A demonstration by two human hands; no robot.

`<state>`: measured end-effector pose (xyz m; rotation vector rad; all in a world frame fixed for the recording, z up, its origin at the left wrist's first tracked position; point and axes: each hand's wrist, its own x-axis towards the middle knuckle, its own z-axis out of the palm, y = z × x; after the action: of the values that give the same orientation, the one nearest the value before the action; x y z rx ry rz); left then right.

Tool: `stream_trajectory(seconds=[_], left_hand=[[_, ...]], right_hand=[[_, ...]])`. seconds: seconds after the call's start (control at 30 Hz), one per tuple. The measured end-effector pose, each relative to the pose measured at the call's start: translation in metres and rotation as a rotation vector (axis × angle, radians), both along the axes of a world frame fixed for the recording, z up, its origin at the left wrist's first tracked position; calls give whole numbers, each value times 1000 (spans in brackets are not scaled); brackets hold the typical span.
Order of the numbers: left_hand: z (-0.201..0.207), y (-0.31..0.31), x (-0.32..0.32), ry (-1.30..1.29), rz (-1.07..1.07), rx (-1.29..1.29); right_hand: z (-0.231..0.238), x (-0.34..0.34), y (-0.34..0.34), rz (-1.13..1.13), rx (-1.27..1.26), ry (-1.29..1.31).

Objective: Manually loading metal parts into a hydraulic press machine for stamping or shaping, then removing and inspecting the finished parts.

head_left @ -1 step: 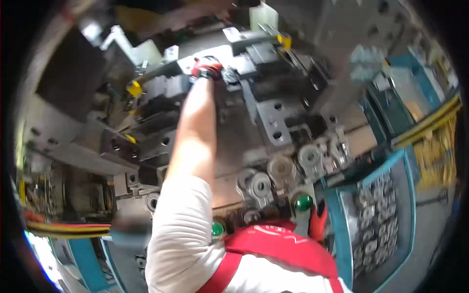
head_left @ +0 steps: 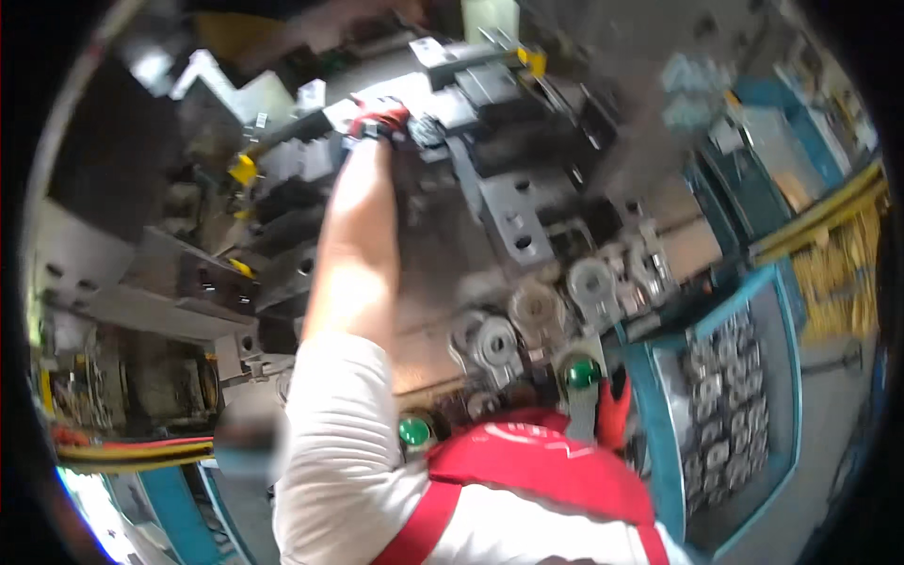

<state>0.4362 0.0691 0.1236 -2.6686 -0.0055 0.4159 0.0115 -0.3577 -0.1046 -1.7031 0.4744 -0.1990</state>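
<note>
Left hand [head_left: 379, 118]: in a red glove at the end of my outstretched forearm; blur hides my fingers, so I cannot tell whether they are closed on anything. The long stretch suggests this spot lies deep in the machine.
Grey metal piece [head_left: 428, 131]: just right of my left hand; I cannot tell whether the two touch.
Perforated steel plate [head_left: 516, 218]: right of my left hand and nearer my body, its holes likely meant for bolts or pins.
Right hand [head_left: 614, 419]: also red-gloved, fingers pointing away from me; whether it grips anything, I cannot tell.
Right green push-button [head_left: 582, 374]: just left of my right hand, probably mounted there for easy pressing.
Left green push-button [head_left: 412, 431]: well left of my right hand, likely spaced to give each hand its own.
Round metal fittings [head_left: 539, 311]: beyond my right hand, to its left.
Blue bin [head_left: 666, 443]: just right of my right hand, presumably for easy reach.
Small metal parts [head_left: 718, 414]: in rough rows inside it, perhaps to prevent knocks.
</note>
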Motion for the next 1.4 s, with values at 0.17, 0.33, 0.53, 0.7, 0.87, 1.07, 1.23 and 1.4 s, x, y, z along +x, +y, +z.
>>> stream_trajectory(seconds=[0.17,0.33,0.53,0.7,0.87,1.07,1.23,1.4], left_hand=[[11,18,-44,-663,497,-903],[24,-6,-182,-874,108,-1116],[-1,-53,-386,-940,91,-1120],[-53,-41,-503,-905,690,-1045],[-108,16,-534,-910,1001,-770],[-154,92,-508,-808,1054,-531],[-171,115,-498,-637,1040,-433],[-158,108,-500,-614,1019,-421]], right_hand=[[53,39,-8,11,-376,-164],[80,106,-6,194,-594,-178],[72,152,30,394,-1422,-152],[65,178,24,535,-1319,61],[76,181,13,500,-1275,50],[94,157,13,482,-1138,124],[156,109,29,592,-741,-32],[231,109,111,783,-333,-237]])
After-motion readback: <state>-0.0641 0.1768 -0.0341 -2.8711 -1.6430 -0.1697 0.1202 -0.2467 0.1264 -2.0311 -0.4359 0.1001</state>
